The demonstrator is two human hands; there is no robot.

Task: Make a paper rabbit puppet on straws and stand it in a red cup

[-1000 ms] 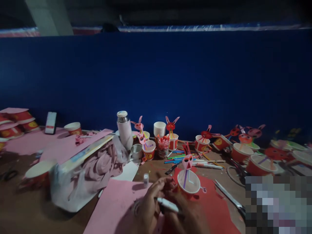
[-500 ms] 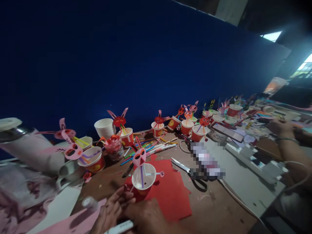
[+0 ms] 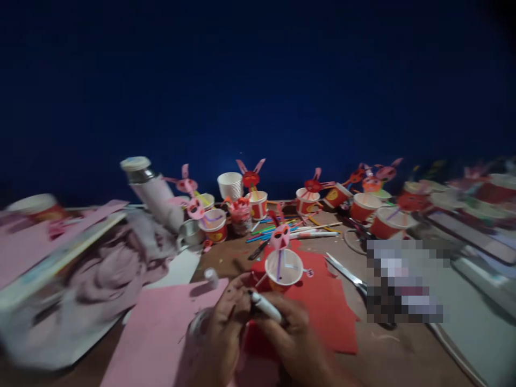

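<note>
In the head view, holds a white, cylindrical marker pen [image 3: 268, 307] between the fingers of the right hand [image 3: 292, 322], near six o'clock, right beside the left hand [image 3: 231, 312], with curled fingers; cannot tell whether anything is pinched in the left. Just beyond, towards one o'clock, shows a red paper cup with a white lining [image 3: 291, 277], bearing a pink paper rabbit head [image 3: 280, 236], by a flat red paper sheet [image 3: 326, 301]. Could streak ink over the left fingers if pushed too far with the dark tip, or tip the light cup if bumped with the knuckles so close. Points the pen's dark end towards ten o'clock, with the long axis slanting from ten to four, across the gap towards the left fingertips.
</note>
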